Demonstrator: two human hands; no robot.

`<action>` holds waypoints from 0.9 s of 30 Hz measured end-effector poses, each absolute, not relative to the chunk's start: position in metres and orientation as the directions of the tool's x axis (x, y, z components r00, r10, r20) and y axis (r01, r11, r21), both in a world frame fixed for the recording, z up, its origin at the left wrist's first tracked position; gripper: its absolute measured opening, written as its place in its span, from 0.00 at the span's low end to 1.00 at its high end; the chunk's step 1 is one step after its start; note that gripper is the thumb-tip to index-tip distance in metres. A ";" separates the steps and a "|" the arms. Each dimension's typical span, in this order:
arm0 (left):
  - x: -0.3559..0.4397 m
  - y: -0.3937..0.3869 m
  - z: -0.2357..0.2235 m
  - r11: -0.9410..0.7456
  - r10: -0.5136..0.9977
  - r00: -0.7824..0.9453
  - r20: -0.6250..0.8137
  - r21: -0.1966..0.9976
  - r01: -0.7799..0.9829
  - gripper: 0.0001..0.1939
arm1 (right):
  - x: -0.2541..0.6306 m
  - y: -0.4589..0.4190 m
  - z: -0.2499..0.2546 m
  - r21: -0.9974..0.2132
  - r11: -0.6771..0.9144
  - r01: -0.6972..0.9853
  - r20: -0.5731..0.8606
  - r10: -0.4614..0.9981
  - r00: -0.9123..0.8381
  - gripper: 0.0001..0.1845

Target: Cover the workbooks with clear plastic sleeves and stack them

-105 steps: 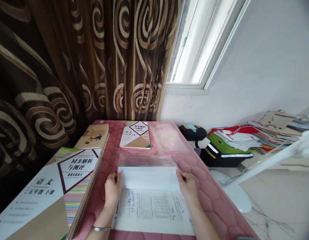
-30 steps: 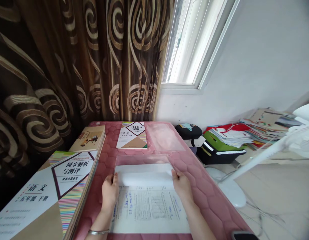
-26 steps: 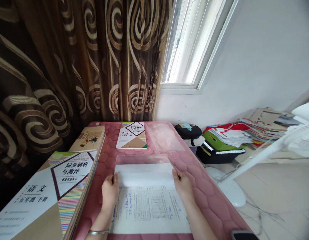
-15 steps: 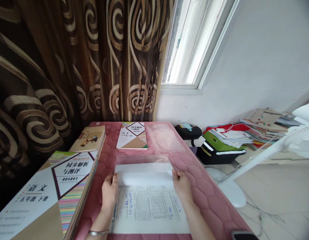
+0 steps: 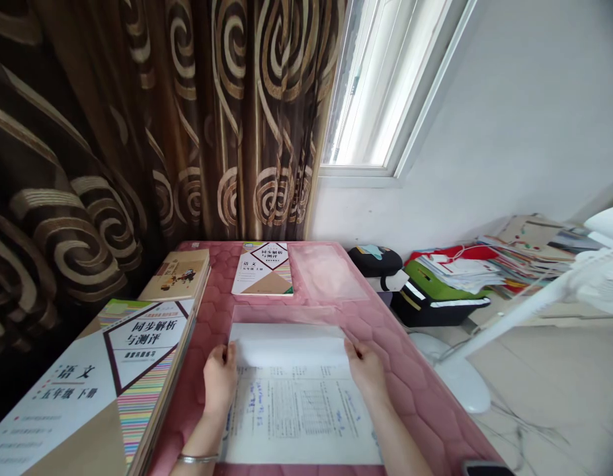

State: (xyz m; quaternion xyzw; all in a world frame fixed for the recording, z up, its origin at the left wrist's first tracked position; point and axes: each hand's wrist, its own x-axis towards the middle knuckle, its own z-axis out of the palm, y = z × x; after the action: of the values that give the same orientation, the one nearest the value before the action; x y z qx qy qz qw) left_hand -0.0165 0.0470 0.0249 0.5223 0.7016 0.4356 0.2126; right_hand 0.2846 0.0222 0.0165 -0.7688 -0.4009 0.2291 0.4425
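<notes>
In front of me lies a printed paper (image 5: 301, 410) with blue handwriting, its far part a blank white flap (image 5: 286, 344). A clear plastic cover (image 5: 284, 313) shows past the flap's far edge; how the paper sits with it I cannot fully tell. My left hand (image 5: 219, 373) is closed on the left edge of the flap, thumb on top, a bracelet on its wrist. My right hand (image 5: 366, 370) pinches the flap's right edge in the same way. The fingers beneath are hidden. Beyond lie a workbook (image 5: 262, 270) and another clear plastic cover (image 5: 330, 272).
Stacked workbooks (image 5: 88, 390) and a tan-covered book (image 5: 177, 277) fill the pink padded table's (image 5: 410, 377) left side. A dark device (image 5: 485, 468) sits at the near right corner. Right of the table stand a black case (image 5: 375, 262), a green-black bag (image 5: 435, 297) and a white fan (image 5: 524, 301).
Both hands and the paper have shifted very slightly to the right in the picture, along with much of the scene. The grip looks the same.
</notes>
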 end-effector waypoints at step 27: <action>-0.017 0.043 0.027 -0.052 0.907 -0.370 0.201 0.925 0.377 0.27 | 0.270 0.017 0.019 -0.949 0.023 0.314 0.216 0.772 0.598 0.25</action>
State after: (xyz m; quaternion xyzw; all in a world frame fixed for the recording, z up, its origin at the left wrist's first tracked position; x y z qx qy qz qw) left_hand -0.0174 0.0426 0.0272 0.5010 0.6405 0.5242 0.2529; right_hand 0.2702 0.0167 0.0194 -0.6715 -0.4042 0.1944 0.5899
